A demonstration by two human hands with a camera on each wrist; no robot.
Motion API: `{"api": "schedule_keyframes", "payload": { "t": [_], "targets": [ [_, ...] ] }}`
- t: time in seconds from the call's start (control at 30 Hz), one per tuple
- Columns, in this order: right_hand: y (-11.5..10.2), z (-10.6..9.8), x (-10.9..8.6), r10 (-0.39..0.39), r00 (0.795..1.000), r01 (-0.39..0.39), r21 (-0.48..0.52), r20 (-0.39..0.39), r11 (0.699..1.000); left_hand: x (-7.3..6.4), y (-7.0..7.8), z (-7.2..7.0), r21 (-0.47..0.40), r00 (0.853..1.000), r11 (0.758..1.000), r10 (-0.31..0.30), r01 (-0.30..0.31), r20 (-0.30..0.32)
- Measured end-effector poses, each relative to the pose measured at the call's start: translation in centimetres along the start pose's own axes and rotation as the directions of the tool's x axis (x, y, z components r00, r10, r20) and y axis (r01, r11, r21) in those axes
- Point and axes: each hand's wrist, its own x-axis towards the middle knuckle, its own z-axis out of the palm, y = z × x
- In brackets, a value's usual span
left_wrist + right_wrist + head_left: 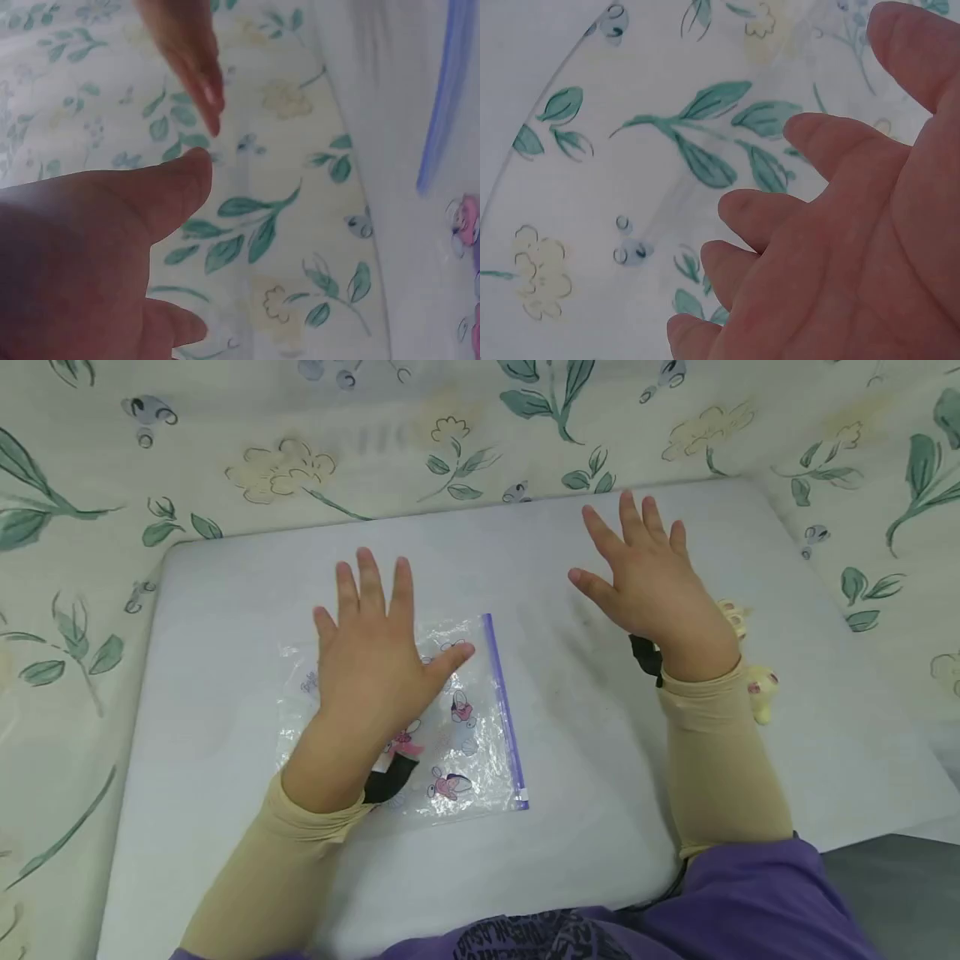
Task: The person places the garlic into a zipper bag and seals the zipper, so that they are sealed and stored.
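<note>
My left hand (371,668) hovers over a clear zip bag (480,743) printed with pink cartoon figures, its fingers spread and nothing held. A purple zip strip (504,710) runs down the bag's right side. To the right, my right hand (656,585) is raised above the white table, fingers fanned out and holding nothing. Partly hidden behind that wrist are small pale-yellow items (762,692) with reddish marks; their kind is unclear. In the right wrist view the palm of the right hand (840,262) shows with all fingers extended.
The white tabletop (585,777) has a rounded far-left corner. Cloth with a leaf and flower print (420,435) hangs behind it and at both sides. A dark grey surface (892,893) lies at the lower right, beside the purple shirt (765,902).
</note>
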Motion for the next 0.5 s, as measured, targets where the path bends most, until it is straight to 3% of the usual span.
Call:
{"api": "schedule_keyframes", "payload": {
  "t": [0.1, 0.23, 0.4, 0.5],
  "targets": [
    [1.2, -0.2, -0.9, 0.036, 0.999, -0.036, 0.015, -0.010, 0.999, 0.1, 2.0, 1.7, -0.013, 0.998, 0.999, 0.053, -0.053, 0.029],
    [3.0, -0.4, -2.0, 0.072, 0.997, -0.070, 0.050, -0.032, 0.996, 1.1, 4.8, 3.6, 0.032, 0.997, 0.999, 0.033, -0.035, 0.076],
    [5.8, 0.4, -3.0, 0.112, 0.994, -0.112, 0.063, 0.012, 0.992, 2.2, 8.1, 6.3, 0.109, 0.989, 0.992, 0.043, -0.059, 0.143],
    [7.9, 1.1, -3.6, 0.153, 0.987, -0.156, 0.055, 0.054, 0.986, 2.6, 9.5, 7.5, 0.128, 0.974, 0.987, 0.067, -0.097, 0.218]
  ]
}}
